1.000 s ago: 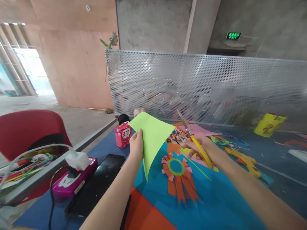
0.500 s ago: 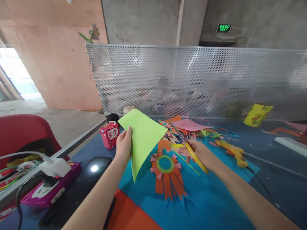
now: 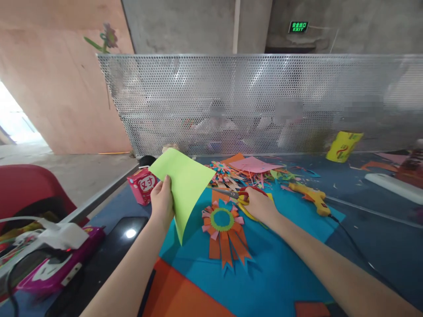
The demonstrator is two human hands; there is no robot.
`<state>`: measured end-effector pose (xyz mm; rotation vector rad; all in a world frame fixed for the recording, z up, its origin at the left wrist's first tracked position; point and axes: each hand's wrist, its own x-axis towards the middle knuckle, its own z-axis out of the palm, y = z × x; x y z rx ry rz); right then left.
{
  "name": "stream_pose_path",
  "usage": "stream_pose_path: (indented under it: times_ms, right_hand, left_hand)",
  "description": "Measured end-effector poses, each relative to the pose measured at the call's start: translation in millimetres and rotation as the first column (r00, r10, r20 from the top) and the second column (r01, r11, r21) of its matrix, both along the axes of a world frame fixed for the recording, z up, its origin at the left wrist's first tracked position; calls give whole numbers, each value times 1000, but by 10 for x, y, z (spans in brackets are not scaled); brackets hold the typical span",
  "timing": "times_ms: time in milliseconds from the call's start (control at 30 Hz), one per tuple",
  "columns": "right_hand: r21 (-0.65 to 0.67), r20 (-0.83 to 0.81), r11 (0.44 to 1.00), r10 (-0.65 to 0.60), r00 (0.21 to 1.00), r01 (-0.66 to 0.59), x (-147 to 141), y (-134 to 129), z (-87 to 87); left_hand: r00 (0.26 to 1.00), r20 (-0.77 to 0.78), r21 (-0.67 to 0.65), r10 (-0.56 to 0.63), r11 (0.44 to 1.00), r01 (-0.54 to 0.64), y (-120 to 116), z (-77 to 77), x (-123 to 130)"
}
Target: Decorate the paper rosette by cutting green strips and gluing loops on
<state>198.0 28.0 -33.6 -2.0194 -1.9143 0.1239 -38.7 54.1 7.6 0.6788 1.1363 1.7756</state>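
Green paper sheet (image 3: 188,176): held up off the table, left of centre, slightly curved, one corner hanging down. Left hand (image 3: 162,199) closed in a pinch on its left edge, thumb on the near face; the remaining fingers are mostly hidden. Right hand (image 3: 259,203) curled around the red and yellow handles of the scissors (image 3: 234,194), blades pointing left toward the sheet. Tip lies near the sheet's right edge; from this angle, contact cannot be confirmed.

Below and between the hands: paper rosette (image 3: 223,228), blue centre, green ring, orange tails, lying on blue paper (image 3: 274,268). Orange sheet (image 3: 181,290) at the near edge, left of the rosette. Behind the scissors: heap of paper scraps (image 3: 228,176) with pink paper (image 3: 254,164) on it.

Right side: yellow glue gun (image 3: 310,196), cord trailing toward the near right; yellow packet (image 3: 344,146) farther back. Left side: red drink box (image 3: 141,186) just beside the left hand, dark flat device (image 3: 109,251), purple power strip (image 3: 59,268). Perforated metal screen (image 3: 185,97) stands along the far side.
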Motion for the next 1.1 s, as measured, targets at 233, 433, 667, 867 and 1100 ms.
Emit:
stream_pose_path:
  times_ms: [233,433,667,867,1100]
  right_hand:
    - [40,69,995,-93,993,90,43,108,-2]
    - [113,16,983,-147,989,144,246,76,106]
    - [194,-79,977,-72,994,86,332,-42,306]
    - [176,-334,972,207,920,-155,245,-175,369]
    - [-134,-501,932,230,834,-337,158,-212,257]
  left_hand:
    - [1000,-9,8,-2,1000,2,-4,1,8]
    - [997,-42,22,-62,998,63,-44,37,32]
    - [952,-291,104,-97,986,132,-53,-23,42]
    - [935,-337,233,114,972,-35,-78,-3,-20]
    - [908,-346,276,236,951,-143,-72,-19,-34]
